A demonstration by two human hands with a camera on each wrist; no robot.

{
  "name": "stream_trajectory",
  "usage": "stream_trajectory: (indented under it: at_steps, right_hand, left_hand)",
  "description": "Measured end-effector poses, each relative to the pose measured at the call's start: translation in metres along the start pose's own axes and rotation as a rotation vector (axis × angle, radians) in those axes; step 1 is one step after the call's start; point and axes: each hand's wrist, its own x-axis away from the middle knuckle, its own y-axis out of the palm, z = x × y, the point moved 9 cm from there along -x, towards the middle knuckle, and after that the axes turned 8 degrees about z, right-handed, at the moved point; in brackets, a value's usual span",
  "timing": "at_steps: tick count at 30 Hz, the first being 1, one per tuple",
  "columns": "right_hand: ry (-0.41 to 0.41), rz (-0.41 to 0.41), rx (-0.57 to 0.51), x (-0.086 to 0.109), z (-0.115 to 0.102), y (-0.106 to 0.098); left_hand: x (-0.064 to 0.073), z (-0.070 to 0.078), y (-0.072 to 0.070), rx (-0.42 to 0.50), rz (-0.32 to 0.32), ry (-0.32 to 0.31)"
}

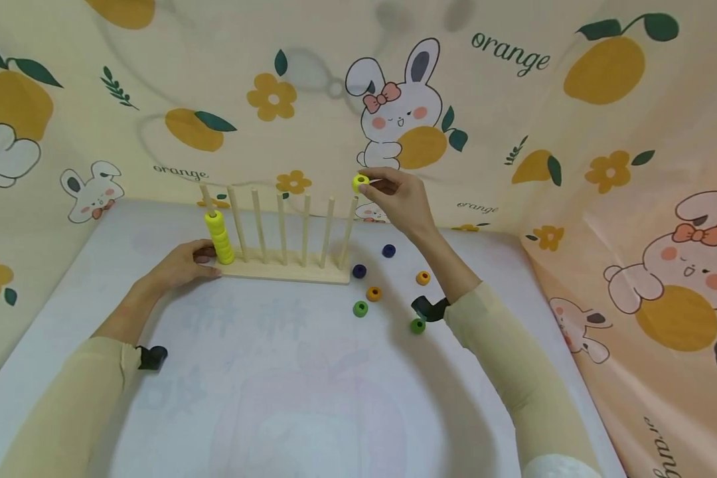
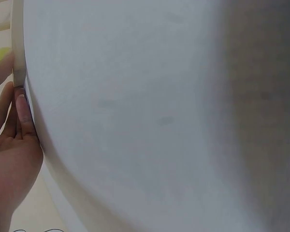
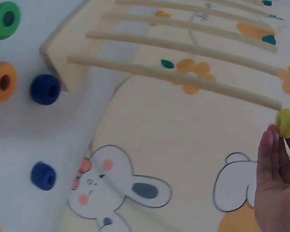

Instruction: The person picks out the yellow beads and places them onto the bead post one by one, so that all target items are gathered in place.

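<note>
A wooden peg rack (image 1: 287,271) with a row of upright pegs stands toward the back of the table. Several yellow beads (image 1: 220,240) are stacked on its leftmost peg. My left hand (image 1: 182,267) grips the left end of the base, thumb at the front; the left wrist view shows the fingers at the board's edge. My right hand (image 1: 405,200) pinches a yellow bead (image 3: 286,123) between thumb and fingers. That bead is at the tip of the rightmost peg (image 3: 174,77), its hole facing the peg end in the right wrist view.
Right of the rack lie loose beads: two dark blue beads (image 1: 388,251), two orange beads (image 1: 374,293) and two green beads (image 1: 360,309). A patterned cloth (image 1: 322,79) hangs behind the white table (image 1: 263,372) and along its right side.
</note>
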Motion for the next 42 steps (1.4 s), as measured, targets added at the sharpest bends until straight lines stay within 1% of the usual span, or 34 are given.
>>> stream_trajectory:
  at_steps: [2, 7, 10, 12, 18, 25, 31, 34, 37, 40, 42]
  right_hand:
    - [-0.013, 0.000, -0.002, -0.004, -0.005, 0.002]
    - [0.006, -0.025, -0.045, -0.012, -0.018, 0.012]
    - [0.016, -0.044, -0.059, -0.013, -0.026, 0.020]
    - [0.017, -0.054, -0.048, -0.014, -0.032, 0.025]
    - [0.001, -0.101, -0.055, -0.016, -0.045, 0.042]
    - [-0.020, -0.142, -0.095, -0.023, -0.055, 0.064]
    - [-0.055, -0.144, -0.076, -0.026, -0.065, 0.081]
    - [-0.039, -0.163, -0.077, -0.028, -0.069, 0.091]
    - [-0.008, -0.194, -0.109, -0.030, -0.070, 0.103]
    - [-0.012, -0.217, -0.124, -0.031, -0.074, 0.114]
    - [-0.015, -0.226, -0.114, -0.031, -0.076, 0.121]
  left_hand:
    - [0.000, 0.000, -0.001, -0.001, 0.002, 0.001]
    - [0.000, 0.001, -0.001, -0.008, 0.001, 0.009]
    - [0.000, 0.000, -0.001, -0.015, 0.000, 0.004]
    - [0.000, 0.000, 0.000, -0.015, -0.002, 0.000]
    - [0.000, 0.001, 0.000, -0.012, -0.001, -0.003]
    - [0.000, 0.000, 0.001, -0.014, 0.001, -0.008]
    - [0.001, -0.001, 0.000, -0.022, -0.002, -0.010]
    - [0.001, 0.000, -0.001, -0.028, 0.000, -0.005]
    - [0.001, 0.000, -0.001, -0.030, 0.002, -0.005]
    - [0.000, -0.001, -0.001, -0.027, 0.007, 0.000]
    - [0.000, -0.002, -0.001, -0.021, 0.011, -0.001]
